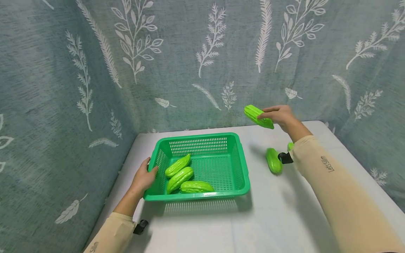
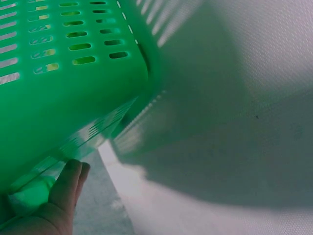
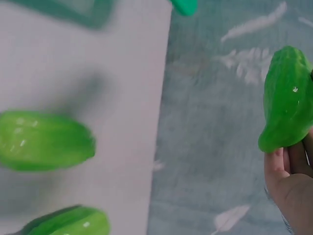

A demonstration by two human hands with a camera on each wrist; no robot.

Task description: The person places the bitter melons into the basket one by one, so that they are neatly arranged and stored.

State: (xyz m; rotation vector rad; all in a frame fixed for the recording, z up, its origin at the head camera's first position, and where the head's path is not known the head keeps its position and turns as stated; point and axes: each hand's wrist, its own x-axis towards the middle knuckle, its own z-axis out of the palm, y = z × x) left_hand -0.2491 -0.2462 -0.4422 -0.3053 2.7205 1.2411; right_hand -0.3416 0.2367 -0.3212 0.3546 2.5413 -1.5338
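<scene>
A green plastic basket (image 1: 218, 172) with slotted walls is at the middle of the white table. Three light green bitter melons lie inside it, one bitter melon (image 1: 197, 187) along the near wall. My left hand (image 1: 143, 180) grips the basket's left rim, thumb on the inner side; in the left wrist view its fingers (image 2: 68, 186) show beside the basket wall. Up in the air, right of and beyond the basket, my right hand (image 1: 281, 116) holds another bitter melon (image 1: 253, 113) between thumb and fingers. The right wrist view shows this melon (image 3: 287, 98) from its pointed end.
On the table right of the basket lies a loose bitter melon (image 1: 273, 161). A second one (image 1: 290, 146) is mostly hidden behind my right forearm. A grey-green leaf-patterned cloth (image 1: 186, 70) hangs behind and at both sides of the table (image 1: 262, 218).
</scene>
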